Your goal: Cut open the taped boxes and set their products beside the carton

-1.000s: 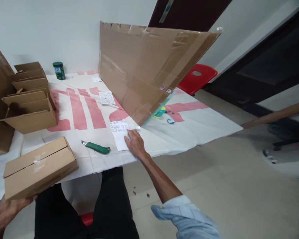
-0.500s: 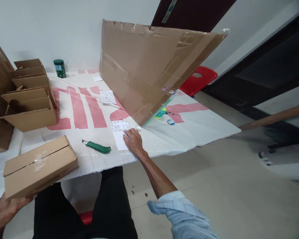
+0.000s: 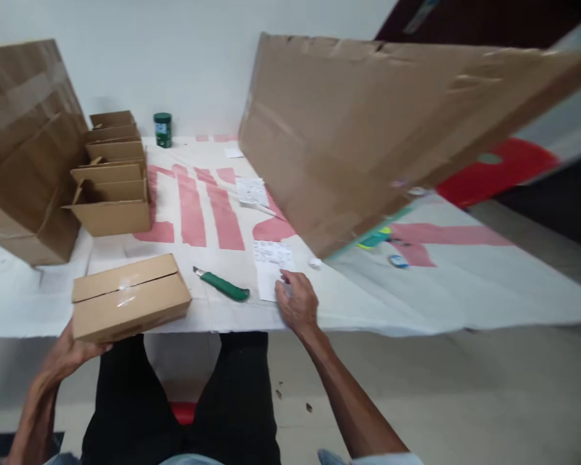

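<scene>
I have the left hand [image 3: 72,352] gripping the near-left corner of a flat brown cardboard box [image 3: 133,300], its top flaps meeting at a seam under clear tape. The box sits at the table's near edge, on the left, partly overhanging it. The right hand [image 3: 299,300] rests on the white cloth with red lettering [image 3: 377,300], fingers loosely bent, beside the right edge of a white paper sheet printed at its far end [image 3: 267,282]; I can't tell whether it pinches that edge (my feed is a bit soft there). Between box and sheet I see a green-handled utility knife [image 3: 223,285], blade pointing far-left. Farther left stands a row of open brown cardboard boxes [image 3: 113,219], with a dark green lidded canister [image 3: 163,131] beyond. A large brown cardboard panel [image 3: 358,129] leans over the far right.
</scene>
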A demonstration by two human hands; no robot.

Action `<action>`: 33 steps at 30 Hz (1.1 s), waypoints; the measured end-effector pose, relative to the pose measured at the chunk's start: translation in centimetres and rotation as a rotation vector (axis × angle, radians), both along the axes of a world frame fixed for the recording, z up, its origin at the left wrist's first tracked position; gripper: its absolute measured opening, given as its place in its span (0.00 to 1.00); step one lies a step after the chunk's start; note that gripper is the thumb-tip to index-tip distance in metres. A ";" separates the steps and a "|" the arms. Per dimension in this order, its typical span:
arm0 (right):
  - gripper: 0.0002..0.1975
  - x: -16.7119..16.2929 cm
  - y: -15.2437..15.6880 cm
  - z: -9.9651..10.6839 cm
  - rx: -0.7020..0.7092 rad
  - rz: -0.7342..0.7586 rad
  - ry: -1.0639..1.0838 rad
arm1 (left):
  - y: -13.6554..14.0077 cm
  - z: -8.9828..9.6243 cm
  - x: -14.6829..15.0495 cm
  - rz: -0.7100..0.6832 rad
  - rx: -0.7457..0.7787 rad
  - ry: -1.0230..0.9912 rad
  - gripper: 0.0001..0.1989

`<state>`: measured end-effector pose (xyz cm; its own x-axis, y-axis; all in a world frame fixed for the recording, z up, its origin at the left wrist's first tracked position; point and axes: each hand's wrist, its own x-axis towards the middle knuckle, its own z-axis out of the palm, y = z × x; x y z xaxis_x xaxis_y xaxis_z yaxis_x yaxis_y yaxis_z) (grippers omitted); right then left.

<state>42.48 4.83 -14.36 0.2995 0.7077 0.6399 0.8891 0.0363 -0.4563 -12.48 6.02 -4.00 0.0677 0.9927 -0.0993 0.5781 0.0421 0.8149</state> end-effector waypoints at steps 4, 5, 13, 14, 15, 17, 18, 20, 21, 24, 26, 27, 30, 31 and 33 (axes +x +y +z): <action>0.10 -3.7 -1.6 1.2 0.050 0.104 0.024 | -0.8 1.0 0.8 -0.072 -0.018 -0.064 0.56; 0.10 -4.8 -1.9 1.7 0.045 0.135 0.040 | -0.9 1.2 1.0 -0.098 -0.007 -0.114 0.55; 0.11 -12.3 -2.9 6.1 -0.057 0.373 0.223 | -1.2 1.8 1.8 -0.136 0.072 -0.287 0.65; 0.12 -13.0 -2.9 6.5 -0.075 0.411 0.245 | -1.2 1.9 1.9 -0.121 0.091 -0.306 0.67; 0.13 -13.6 -2.8 7.0 -0.090 0.452 0.264 | -1.3 1.9 2.0 -0.108 0.115 -0.328 0.68; 0.16 -14.9 -2.6 7.9 -0.111 0.538 0.297 | -1.2 2.0 2.3 -0.098 0.174 -0.374 0.65; 0.18 -15.4 -2.5 8.2 -0.116 0.580 0.308 | -1.2 2.1 2.4 -0.101 0.200 -0.393 0.62; 0.19 -16.4 -2.3 8.8 -0.115 0.647 0.312 | -1.1 2.1 2.6 -0.112 0.236 -0.412 0.55; 0.20 -16.8 -2.2 9.0 -0.111 0.668 0.305 | -1.0 2.1 2.6 -0.117 0.247 -0.415 0.52; 0.19 -16.8 -1.7 9.2 -0.105 0.671 0.264 | -1.0 2.1 2.9 -0.130 0.258 -0.420 0.47; 0.18 -15.9 -1.3 8.8 -0.112 0.626 0.226 | -1.0 2.0 3.0 -0.134 0.257 -0.426 0.44; 0.17 -15.1 -1.0 8.4 -0.123 0.590 0.197 | -1.1 2.0 3.0 -0.137 0.253 -0.424 0.43; 0.18 -12.5 -0.5 7.0 -0.195 0.462 0.078 | -1.1 1.9 3.1 -0.149 0.250 -0.423 0.40; 0.20 -11.7 -0.4 6.6 -0.221 0.434 0.054 | -1.1 1.9 3.2 -0.156 0.250 -0.427 0.40; 0.22 -10.7 -0.3 6.1 -0.267 0.430 0.084 | -1.1 1.9 3.3 -0.170 0.250 -0.435 0.39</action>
<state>31.74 4.50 -8.30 -0.0115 0.9138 0.4059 0.7792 0.2626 -0.5691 -9.16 4.94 -2.05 0.2124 0.9539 0.2119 0.1665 -0.2490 0.9541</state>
